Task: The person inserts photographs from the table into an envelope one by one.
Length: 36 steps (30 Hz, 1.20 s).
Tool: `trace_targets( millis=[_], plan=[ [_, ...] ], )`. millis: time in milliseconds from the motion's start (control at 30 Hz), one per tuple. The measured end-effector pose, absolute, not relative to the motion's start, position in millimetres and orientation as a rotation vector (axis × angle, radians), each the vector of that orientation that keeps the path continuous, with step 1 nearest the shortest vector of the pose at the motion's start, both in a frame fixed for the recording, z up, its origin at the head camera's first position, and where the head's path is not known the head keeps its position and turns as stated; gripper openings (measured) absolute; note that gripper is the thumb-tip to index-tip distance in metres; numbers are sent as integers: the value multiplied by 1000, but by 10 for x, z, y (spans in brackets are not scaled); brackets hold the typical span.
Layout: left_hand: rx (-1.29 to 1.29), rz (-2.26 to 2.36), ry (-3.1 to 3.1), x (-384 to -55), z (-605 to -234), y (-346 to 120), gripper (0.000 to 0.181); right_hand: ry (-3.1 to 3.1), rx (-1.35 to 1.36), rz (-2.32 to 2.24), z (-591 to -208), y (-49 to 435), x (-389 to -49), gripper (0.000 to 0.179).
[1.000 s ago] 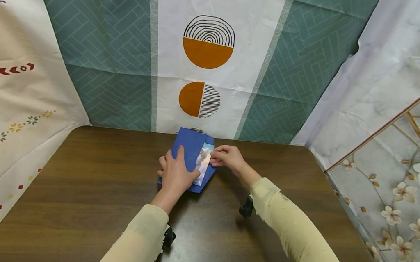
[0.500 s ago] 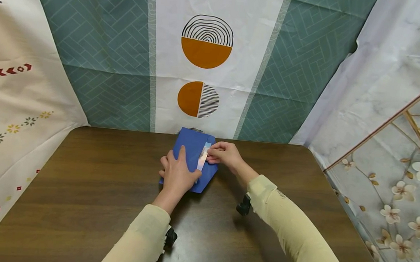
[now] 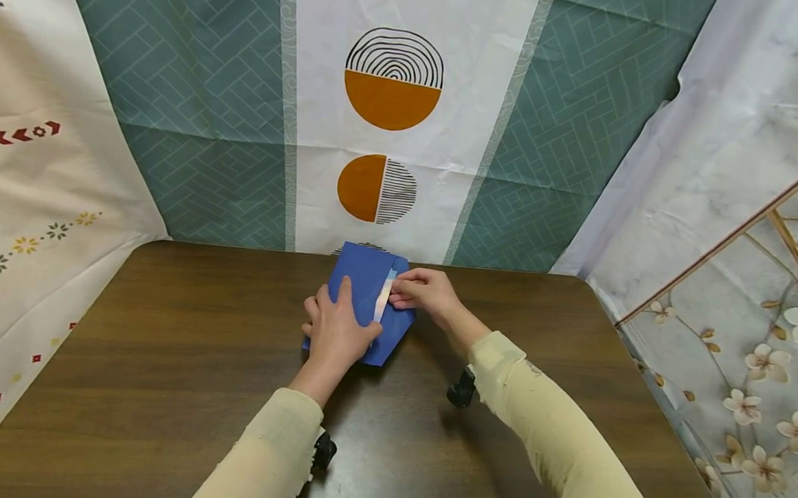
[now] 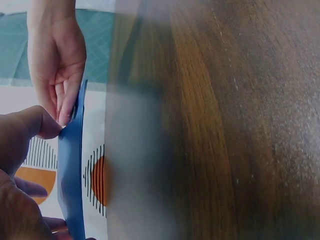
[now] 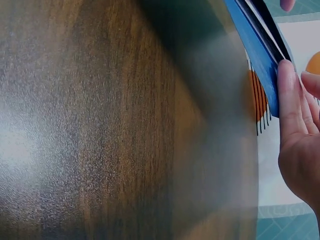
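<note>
A blue envelope [image 3: 363,273] lies at the far middle of the table, its flap side open to the right. My left hand [image 3: 338,332] holds it, spread across the front with the thumb near the opening. Out of the opening shows a narrow strip of a pale printed picture card [image 3: 382,302]; the rest is hidden inside. My right hand [image 3: 429,292] pinches the card's outer edge, over the flap. In the left wrist view the envelope [image 4: 71,170] appears edge-on, with my left thumb close to my right fingertips. The right wrist view shows the parted envelope [image 5: 257,57] beside my right fingers.
The brown wooden table [image 3: 171,372] reaches to a patterned cloth [image 3: 213,109] hanging behind it. Further cloths hang at left and right. A small black device [image 3: 461,388] sits under the right wrist, another [image 3: 324,451] by the left.
The picture card has slid left into the envelope, from a broad visible face to a thin strip. My right hand has moved slightly left with it; my left hand stays on the envelope.
</note>
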<state>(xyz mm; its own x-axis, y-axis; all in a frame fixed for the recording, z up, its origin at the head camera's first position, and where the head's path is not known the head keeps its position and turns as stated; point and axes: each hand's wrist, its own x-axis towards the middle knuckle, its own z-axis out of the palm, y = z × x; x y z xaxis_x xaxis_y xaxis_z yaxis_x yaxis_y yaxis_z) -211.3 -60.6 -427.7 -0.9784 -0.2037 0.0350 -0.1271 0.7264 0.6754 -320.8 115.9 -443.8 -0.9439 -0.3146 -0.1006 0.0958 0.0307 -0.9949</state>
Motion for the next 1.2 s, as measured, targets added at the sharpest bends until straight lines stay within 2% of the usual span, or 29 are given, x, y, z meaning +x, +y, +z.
trace_targets(
  millis=[1200],
  plan=[
    [282, -1092, -2831, -2130, -4304, -590, 100, 1898, -206, -1919, -4355, 1202, -3237, 35]
  ],
)
